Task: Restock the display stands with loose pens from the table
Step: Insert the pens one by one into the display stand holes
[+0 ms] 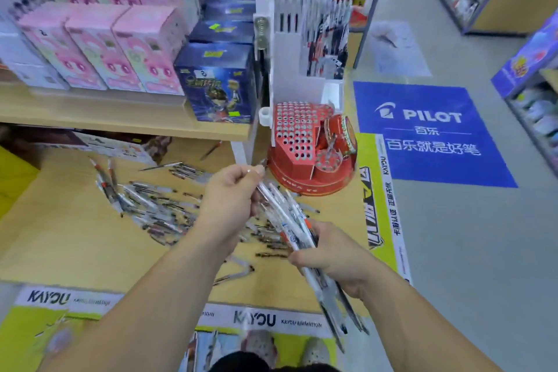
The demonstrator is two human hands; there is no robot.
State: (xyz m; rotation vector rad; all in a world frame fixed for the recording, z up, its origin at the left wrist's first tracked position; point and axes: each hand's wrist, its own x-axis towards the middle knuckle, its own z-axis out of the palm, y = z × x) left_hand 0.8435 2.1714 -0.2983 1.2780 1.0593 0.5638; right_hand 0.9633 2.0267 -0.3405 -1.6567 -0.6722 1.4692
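My right hand (335, 260) grips a bundle of white pens (290, 220) near their lower ends, the tips fanning up and to the left. My left hand (232, 190) pinches the top of one pen from that bundle between thumb and fingers. Just beyond both hands stands a round red display stand (305, 142) with rows of holes, which look empty. Loose pens (157, 205) lie scattered over the wooden table (69, 235) to the left of my hands. A tall white display stand (302, 39) holding upright pens rises behind the red one.
Pink boxes (99, 48) and dark blue boxes (217, 81) fill the shelf above the table at the left. A blue PILOT floor mat (431, 133) lies on the grey aisle floor at the right. More shelving (537, 75) stands along the far right.
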